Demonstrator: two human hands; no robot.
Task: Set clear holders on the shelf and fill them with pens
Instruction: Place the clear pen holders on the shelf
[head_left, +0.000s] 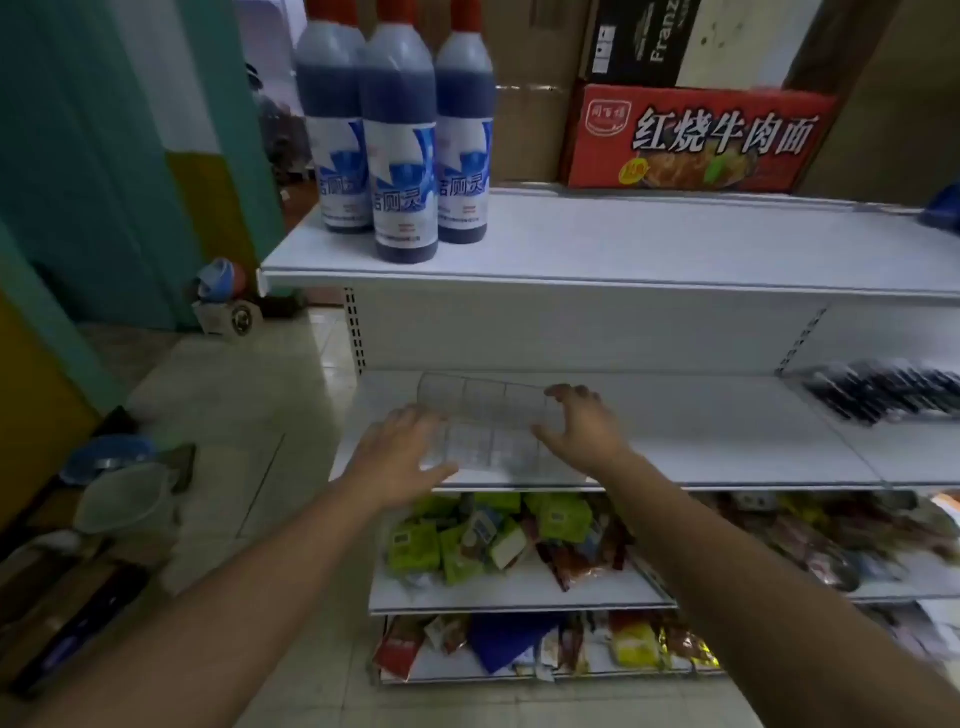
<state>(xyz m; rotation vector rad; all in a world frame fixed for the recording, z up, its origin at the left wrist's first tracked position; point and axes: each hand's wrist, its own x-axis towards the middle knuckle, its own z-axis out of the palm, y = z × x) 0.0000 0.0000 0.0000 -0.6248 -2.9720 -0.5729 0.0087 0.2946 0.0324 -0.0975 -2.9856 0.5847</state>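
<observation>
Both hands on the clear holder (493, 431), which sits at the left front of the white middle shelf (727, 441). Left hand (402, 457) spread flat, fingers wide open, palm down over the holder's left front corner, touching rather than gripping as far as I can tell. Right hand (579, 423) half open, fingers curled in a loose claw against the holder's right end, thumb near its front edge; not closed around it. Holder is transparent plastic, boxy with rounded top edge, thin divider lines splitting it into a grid of compartments; contents can't be made out through the blur. Dark pens (883, 395) lie in a loose pile on the same shelf far right, well apart from the holder. Top shelf: three dark-blue cleaner bottles (400, 150) with red caps, red noodle carton (696, 140). Lower shelves hold snack packets (493, 535), green and red
</observation>
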